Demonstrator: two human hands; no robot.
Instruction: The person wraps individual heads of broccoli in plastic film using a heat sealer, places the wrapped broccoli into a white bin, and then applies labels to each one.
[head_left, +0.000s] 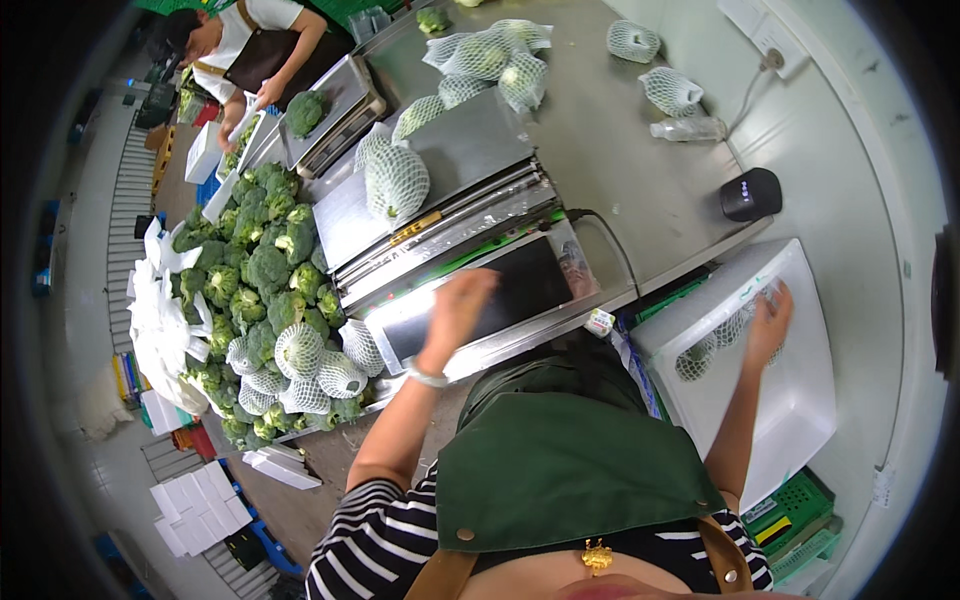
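Note:
My left hand (459, 309) is over the black heating plate (525, 281) of a film wrapping machine, its fingers bunched and blurred. Whether anything is between them I cannot tell. Inside a white foam box (780, 420) at right, my right hand (770, 324) is beside broccoli heads in foam netting (697, 360). Its fingers partly hide the netting, so a grip cannot be made out. On the machine's metal top lies a netted broccoli head (396, 184). A roll of clear film (480, 225) sits across the machine.
Bare broccoli (266, 270) is heaped at left, with netted heads (300, 352) in front and white foam nets (161, 300) beside it. More netted heads (487, 56) lie farther back. A person (255, 52) works beyond a scale (337, 112). A black device (751, 195) and power cable (619, 240) are at right.

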